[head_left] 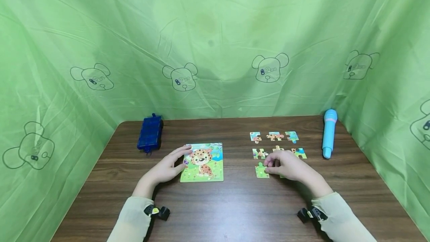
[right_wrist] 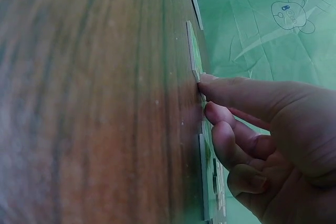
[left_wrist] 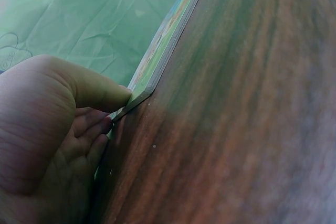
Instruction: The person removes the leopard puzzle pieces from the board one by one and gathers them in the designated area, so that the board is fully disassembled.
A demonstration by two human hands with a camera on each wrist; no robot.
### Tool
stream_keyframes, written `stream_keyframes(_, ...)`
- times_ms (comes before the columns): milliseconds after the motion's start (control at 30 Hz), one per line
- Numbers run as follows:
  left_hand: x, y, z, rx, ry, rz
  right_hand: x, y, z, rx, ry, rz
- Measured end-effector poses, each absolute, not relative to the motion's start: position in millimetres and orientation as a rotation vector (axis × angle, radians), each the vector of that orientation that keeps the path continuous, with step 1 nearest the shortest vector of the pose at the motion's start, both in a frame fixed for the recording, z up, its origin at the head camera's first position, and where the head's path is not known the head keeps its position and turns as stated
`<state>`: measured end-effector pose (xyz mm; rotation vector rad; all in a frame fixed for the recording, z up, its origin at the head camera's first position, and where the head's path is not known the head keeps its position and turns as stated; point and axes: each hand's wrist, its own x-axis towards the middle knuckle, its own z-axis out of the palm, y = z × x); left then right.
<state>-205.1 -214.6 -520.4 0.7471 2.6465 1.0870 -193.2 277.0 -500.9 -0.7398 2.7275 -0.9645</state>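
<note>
In the head view the left hand (head_left: 167, 166) rests at the left side of a square leopard picture board (head_left: 211, 176). Its thumb and fingertips touch the board's edge, with the fingers fairly straight; the left wrist view shows the thumb at a corner of the board (left_wrist: 170, 43). At the right, the thumb and index finger of the right hand (head_left: 287, 164) pinch the side of a green jigsaw piece (head_left: 261, 172), which lies on the table. The other fingers are curled. Behind this hand several more jigsaw pieces (head_left: 275, 136) lie in rows, some partly hidden.
A dark blue plastic case (head_left: 150, 133) lies at the back left of the brown wooden table (head_left: 215, 212). A light blue toy microphone (head_left: 329, 134) lies along the right side. Green cloth (head_left: 221, 100) with mouse-like drawings hangs behind and at both sides.
</note>
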Motion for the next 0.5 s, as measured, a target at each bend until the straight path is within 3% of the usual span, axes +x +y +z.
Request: stream_keyframes(500, -204, -213, -519, 0.779, 2.643, 1.063, -170, 312, -467, -0.851, 2.825, -1.061)
